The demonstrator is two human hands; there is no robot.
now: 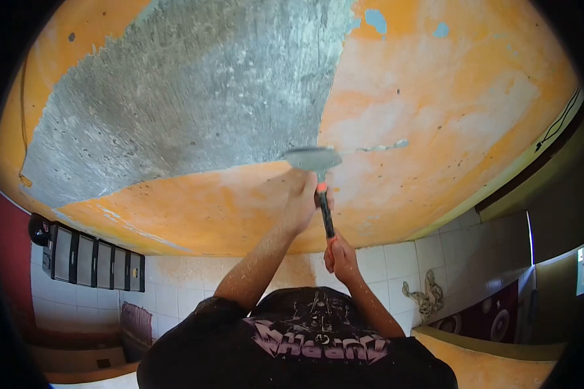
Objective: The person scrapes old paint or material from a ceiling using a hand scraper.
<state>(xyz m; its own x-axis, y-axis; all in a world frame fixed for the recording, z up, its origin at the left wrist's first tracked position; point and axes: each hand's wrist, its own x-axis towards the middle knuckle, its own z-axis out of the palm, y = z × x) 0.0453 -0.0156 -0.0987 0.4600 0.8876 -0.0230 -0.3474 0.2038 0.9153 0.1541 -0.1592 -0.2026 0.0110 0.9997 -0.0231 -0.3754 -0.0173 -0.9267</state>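
A scraper with a wide flat blade (313, 157) and a black and orange handle rests against the wall at the lower edge of the grey bare patch (207, 91). My right hand (341, 256) is wrapped round the lower end of the handle. Close behind the blade, my left hand (302, 204) holds the upper part of the scraper, its fingers partly hidden by the tool. Orange paint (435, 129) covers the wall to the right of the blade and below it, with a short chipped streak to the right.
Black-framed drawers (96, 256) stand on the tiled floor at the left. A crumpled cloth (425, 297) lies on the floor at the right, near a dark red patterned mat (483, 318). Cables (560, 120) hang at the right edge. Dust lies along the wall's foot.
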